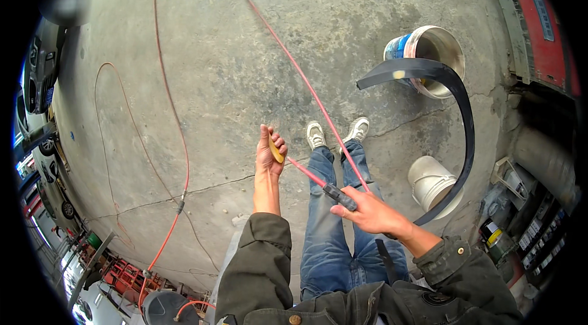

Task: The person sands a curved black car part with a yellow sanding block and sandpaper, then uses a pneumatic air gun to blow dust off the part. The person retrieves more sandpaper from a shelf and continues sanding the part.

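Observation:
My left hand [268,154] is raised in front of me, its fingers closed on a small flat yellow pad [277,151]. My right hand [367,211] grips the black handle of an air blow gun [339,196]. The gun's thin red nozzle [306,172] points toward the pad and ends just short of it. A red air hose [294,64] runs from the gun across the concrete floor to the top edge. A long black curved trim strip [468,135] rises from beside my right wrist and arcs over to the right. My jeans and white shoes [315,135] are below.
A white and blue bucket [452,46] stands at the upper right, and a white bucket [429,175] beside my right leg. An orange hose [180,147] snakes over the floor on the left. Parked cars [40,68] line the left rim, a red vehicle [539,12] the right.

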The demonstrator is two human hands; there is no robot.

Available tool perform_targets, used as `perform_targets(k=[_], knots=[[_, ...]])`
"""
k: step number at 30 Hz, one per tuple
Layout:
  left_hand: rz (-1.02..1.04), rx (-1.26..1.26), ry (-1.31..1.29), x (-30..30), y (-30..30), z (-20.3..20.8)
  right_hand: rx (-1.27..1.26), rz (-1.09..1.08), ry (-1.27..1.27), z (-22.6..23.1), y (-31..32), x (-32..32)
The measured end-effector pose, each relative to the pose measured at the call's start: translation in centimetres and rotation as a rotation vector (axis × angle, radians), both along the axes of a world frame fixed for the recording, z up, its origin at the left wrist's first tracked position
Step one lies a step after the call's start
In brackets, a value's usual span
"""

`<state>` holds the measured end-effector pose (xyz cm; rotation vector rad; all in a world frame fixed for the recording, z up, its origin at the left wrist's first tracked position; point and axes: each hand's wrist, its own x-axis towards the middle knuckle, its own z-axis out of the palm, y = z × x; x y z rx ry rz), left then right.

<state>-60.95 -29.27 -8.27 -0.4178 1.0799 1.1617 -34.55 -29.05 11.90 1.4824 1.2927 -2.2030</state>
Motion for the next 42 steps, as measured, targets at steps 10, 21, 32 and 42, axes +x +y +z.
perform_targets(k=[10, 21, 32, 42], knots=[[-0.111, -0.11, 0.776, 1.0, -0.2, -1.9, 0.063, -0.054, -0.02, -0.8, -1.2, -0.1], [0.064, -0.155, 0.406, -0.4, -2.4, -0.4, 0.021, -0.003, -0.017, -0.6, -1.2, 0.7], [-0.264, 0.056, 0.792, -1.7, -1.5, -0.5, 0.011, 0.0, -0.008, 1.0, -0.7, 2.0], [-0.029, 0.068, -0.053, -4.1, -0.4, 4.4, -0.027, -0.052, 0.165, 1.0, -1.1, 3.3]])
